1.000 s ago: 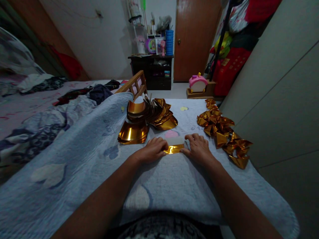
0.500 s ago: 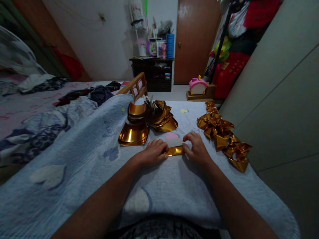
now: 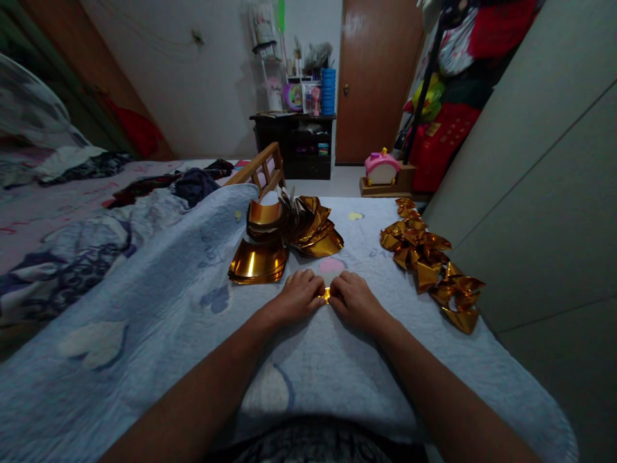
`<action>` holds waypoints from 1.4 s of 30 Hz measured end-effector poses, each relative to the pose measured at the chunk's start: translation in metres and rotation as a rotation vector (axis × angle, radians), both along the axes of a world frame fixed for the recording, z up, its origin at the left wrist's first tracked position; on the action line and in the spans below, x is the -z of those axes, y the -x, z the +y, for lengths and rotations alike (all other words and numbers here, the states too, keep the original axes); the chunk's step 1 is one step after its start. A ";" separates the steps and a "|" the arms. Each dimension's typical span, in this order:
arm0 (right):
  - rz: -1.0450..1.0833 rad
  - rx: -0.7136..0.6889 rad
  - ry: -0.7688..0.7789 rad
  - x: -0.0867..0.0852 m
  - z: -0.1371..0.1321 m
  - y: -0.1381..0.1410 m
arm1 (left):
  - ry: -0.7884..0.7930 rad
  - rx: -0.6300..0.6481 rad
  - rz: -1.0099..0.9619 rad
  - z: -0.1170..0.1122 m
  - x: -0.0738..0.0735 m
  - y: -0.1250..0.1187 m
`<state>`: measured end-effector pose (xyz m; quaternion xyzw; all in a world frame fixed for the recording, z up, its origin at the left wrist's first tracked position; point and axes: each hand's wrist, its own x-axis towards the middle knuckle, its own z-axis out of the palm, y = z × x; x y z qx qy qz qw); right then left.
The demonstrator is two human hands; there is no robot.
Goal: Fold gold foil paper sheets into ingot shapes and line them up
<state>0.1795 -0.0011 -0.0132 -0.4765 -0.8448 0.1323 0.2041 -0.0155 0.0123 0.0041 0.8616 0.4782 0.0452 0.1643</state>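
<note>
My left hand (image 3: 299,294) and my right hand (image 3: 353,297) rest knuckles-up on the light blue quilt (image 3: 202,302), almost touching. Between them only a sliver of a gold foil paper (image 3: 327,294) shows; both hands have curled fingers pressed on it and cover most of it. Just beyond my left hand lies a stack of flat gold foil sheets (image 3: 258,261), with a fanned pile of curved gold sheets (image 3: 301,222) behind it. To the right of my right hand runs a row of folded gold foil pieces (image 3: 429,257).
A grey wardrobe panel (image 3: 540,193) stands close on the right. Rumpled bedding and clothes (image 3: 96,212) lie to the left. A wooden rail (image 3: 260,168), a dark cabinet (image 3: 294,138), a brown door (image 3: 376,77) and a pink toy (image 3: 382,166) are farther back.
My right hand has slid left along the gold foil paper until it meets my left hand. The paper, earlier a visible strip between the hands, is now nearly covered.
</note>
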 end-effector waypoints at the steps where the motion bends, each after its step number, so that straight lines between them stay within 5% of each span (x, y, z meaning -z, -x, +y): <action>1: -0.001 0.002 0.002 -0.001 0.000 0.000 | 0.012 0.001 0.003 0.000 -0.002 0.001; 13: 0.114 -0.103 0.087 -0.002 0.003 -0.011 | 0.078 0.057 -0.073 0.005 -0.012 0.017; 27: 0.187 -0.120 0.102 -0.003 0.007 -0.012 | -0.119 0.079 -0.160 -0.004 -0.004 0.003; 36: 0.123 -0.081 0.030 -0.003 0.005 -0.014 | -0.120 0.184 -0.182 0.001 -0.001 -0.001; 42: 0.089 -0.006 -0.025 0.001 0.006 -0.017 | -0.097 0.099 -0.183 0.001 -0.001 0.000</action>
